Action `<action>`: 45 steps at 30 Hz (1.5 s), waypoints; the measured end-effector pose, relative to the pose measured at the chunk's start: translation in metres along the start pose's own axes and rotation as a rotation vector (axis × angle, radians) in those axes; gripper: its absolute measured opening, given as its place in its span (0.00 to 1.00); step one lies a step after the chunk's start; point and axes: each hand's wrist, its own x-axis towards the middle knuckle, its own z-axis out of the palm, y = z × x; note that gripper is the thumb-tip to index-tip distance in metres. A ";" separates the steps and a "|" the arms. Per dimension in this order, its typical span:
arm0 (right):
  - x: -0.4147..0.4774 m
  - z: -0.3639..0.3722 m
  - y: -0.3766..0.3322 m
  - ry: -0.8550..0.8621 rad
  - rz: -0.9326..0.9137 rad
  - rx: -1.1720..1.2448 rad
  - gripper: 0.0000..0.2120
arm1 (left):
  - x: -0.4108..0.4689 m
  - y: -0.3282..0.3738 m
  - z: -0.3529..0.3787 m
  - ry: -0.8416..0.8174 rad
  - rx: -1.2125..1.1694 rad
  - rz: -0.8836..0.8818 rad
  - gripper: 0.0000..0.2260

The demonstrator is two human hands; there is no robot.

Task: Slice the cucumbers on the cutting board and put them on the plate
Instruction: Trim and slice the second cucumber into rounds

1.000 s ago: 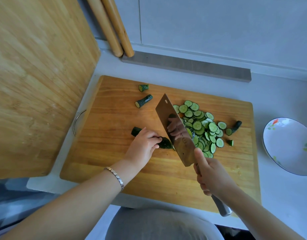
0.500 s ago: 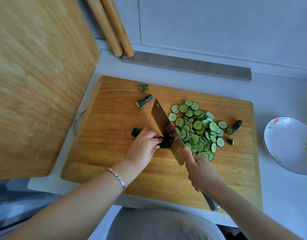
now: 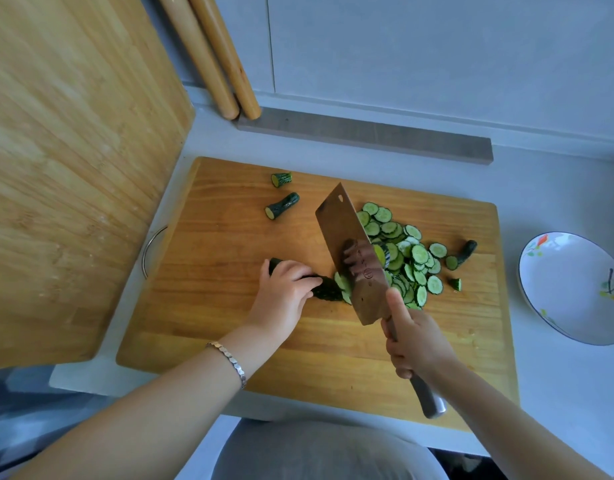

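A dark green cucumber (image 3: 328,289) lies across the middle of the wooden cutting board (image 3: 208,306). My left hand (image 3: 284,292) grips it with curled fingers. My right hand (image 3: 414,344) holds the handle of a cleaver (image 3: 350,251), whose blade stands tilted just right of the cucumber's cut end, with a few fresh slices leaning against it. A heap of cucumber slices (image 3: 406,258) lies right of the blade. The white flowered plate (image 3: 572,289) sits on the counter right of the board, with nothing on it.
Two cucumber end pieces (image 3: 281,206) lie at the board's far left, another end piece (image 3: 466,251) right of the heap. A large bamboo board (image 3: 73,168) leans at the left. Two wooden rolling pins (image 3: 212,57) stand against the wall. A grey strip (image 3: 364,135) lies behind the board.
The cleaver came down through the cucumber half a second ago and has lifted again, tilted as before. More slices lie at the cut end. My left hand stayed on the cucumber.
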 end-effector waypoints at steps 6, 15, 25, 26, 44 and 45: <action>-0.007 0.003 -0.006 -0.001 -0.033 -0.099 0.26 | 0.002 0.002 0.001 0.014 0.022 0.014 0.15; -0.006 0.009 -0.004 0.028 -0.050 -0.175 0.26 | 0.001 0.006 -0.001 0.012 0.059 0.000 0.15; 0.017 0.039 0.013 0.077 -0.078 -0.217 0.25 | -0.001 0.004 0.001 -0.006 0.022 -0.022 0.14; 0.018 0.039 0.012 0.074 -0.073 -0.169 0.25 | 0.000 0.005 0.000 -0.012 0.022 -0.029 0.14; -0.008 0.012 -0.007 0.020 -0.053 -0.123 0.26 | 0.003 0.004 -0.004 -0.014 0.028 -0.044 0.12; -0.007 0.012 -0.006 0.022 -0.051 -0.128 0.26 | 0.003 0.003 -0.003 -0.011 0.032 -0.040 0.12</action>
